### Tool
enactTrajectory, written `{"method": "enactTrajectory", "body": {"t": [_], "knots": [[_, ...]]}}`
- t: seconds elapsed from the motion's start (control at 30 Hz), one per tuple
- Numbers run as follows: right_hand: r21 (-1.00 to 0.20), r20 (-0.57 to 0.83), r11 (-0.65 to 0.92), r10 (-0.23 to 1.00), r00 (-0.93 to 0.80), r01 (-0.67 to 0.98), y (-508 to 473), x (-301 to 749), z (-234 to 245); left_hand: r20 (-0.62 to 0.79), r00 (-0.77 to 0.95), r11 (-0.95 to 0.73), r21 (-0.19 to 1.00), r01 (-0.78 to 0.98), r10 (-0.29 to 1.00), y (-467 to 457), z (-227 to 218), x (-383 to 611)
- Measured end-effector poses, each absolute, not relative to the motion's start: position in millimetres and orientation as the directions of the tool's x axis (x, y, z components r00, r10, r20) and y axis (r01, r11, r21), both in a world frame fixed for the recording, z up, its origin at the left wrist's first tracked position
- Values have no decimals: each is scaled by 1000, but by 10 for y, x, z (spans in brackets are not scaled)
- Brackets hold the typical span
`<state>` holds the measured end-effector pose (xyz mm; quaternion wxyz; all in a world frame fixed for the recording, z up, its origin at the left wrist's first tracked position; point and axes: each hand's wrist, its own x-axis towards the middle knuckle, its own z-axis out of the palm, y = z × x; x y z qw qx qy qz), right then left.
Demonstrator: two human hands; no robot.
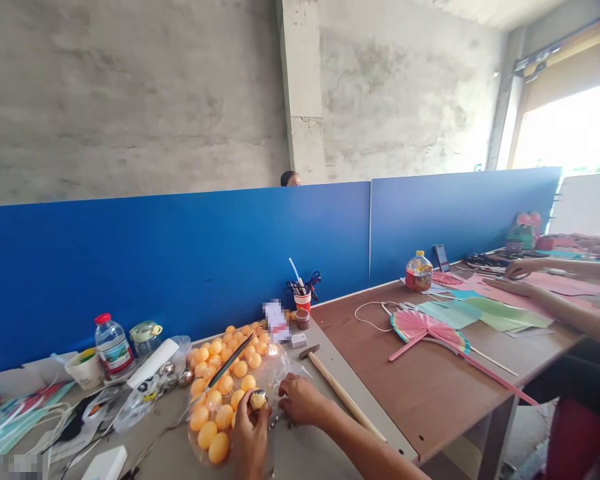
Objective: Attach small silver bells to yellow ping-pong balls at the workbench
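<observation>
My left hand (249,433) is closed around a shiny silver ball (259,399) with a pale yellowish patch on its upper side. Just to its right, my right hand (303,400) hovers low over the table with curled fingers. Whatever those fingertips may pinch is hidden. Beneath them lie several small metal bits (293,425), too small to name. Many orange balls (223,417), like table tennis balls, fill a clear plastic bag (279,363) beside and behind my left hand. A long, dark, slim tool (231,360) rests across the balls.
A hammer (347,397) lies right of my hands. Left are a red-capped bottle (114,350), a glass jar (145,340) and silver balls (185,377). Behind stands a cup of tools (303,301) against a blue partition (180,260). A co-worker's hands (517,280) handle paper at right, beyond a pink fan (423,323).
</observation>
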<state>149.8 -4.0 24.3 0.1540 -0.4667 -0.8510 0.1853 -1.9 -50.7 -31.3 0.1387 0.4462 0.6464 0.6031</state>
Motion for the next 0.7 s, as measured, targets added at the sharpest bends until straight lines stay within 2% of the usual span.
{"method": "enactTrajectory", "body": {"t": [0.2,0.3,0.5,0.7], "knots": [[-318,151,519,854,-498,794,-240,1595,112,320,-521,-180,937,301,792,-477,-347,4],[-316,176,509,861,-478,801,-204,1547,10,349,-522,-199,926,321,778,-455,-378,-3],[-473,256,435,900,-353,766,-94,1480,-160,343,-499,-193,925,328,796,-458,-373,0],[-739,322,385,923,-212,553,-33,1518,-214,356,-498,-212,923,322,791,-487,-350,38]]}}
